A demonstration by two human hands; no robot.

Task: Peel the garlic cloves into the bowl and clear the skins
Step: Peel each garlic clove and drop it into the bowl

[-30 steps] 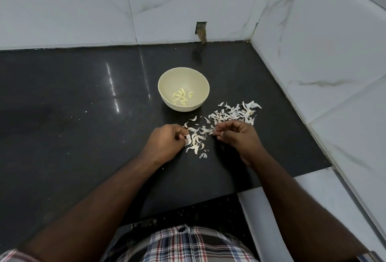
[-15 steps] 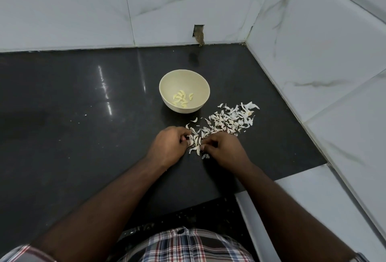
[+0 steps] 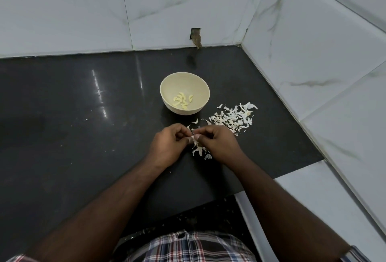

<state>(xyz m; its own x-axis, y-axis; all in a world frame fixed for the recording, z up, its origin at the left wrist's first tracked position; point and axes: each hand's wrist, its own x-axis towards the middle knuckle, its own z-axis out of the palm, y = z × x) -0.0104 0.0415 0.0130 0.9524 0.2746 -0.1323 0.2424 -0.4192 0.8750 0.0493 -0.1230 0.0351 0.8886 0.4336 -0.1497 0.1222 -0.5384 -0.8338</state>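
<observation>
clove (image 3: pixel 191 139) mostly hidden between hands (image 3: pixel 193 142)

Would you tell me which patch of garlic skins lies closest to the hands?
The small cluster of skins directly under the fingertips of the left hand and right hand, not the larger pile right of the bowl.

— Where does the bowl (image 3: pixel 184 86) stand?
— On the countertop (image 3: pixel 73 115), toward the back corner, with peeled garlic cloves (image 3: pixel 183 100) lying in it.
— And the garlic skins (image 3: pixel 231 118)?
— Strewn on the countertop just right of the bowl and in front of it, trailing toward the person.
— The hands?
— In front of the bowl, left hand (image 3: pixel 167 147) and right hand (image 3: pixel 219 143) meeting fingertip to fingertip over the near end of the skins.
</observation>
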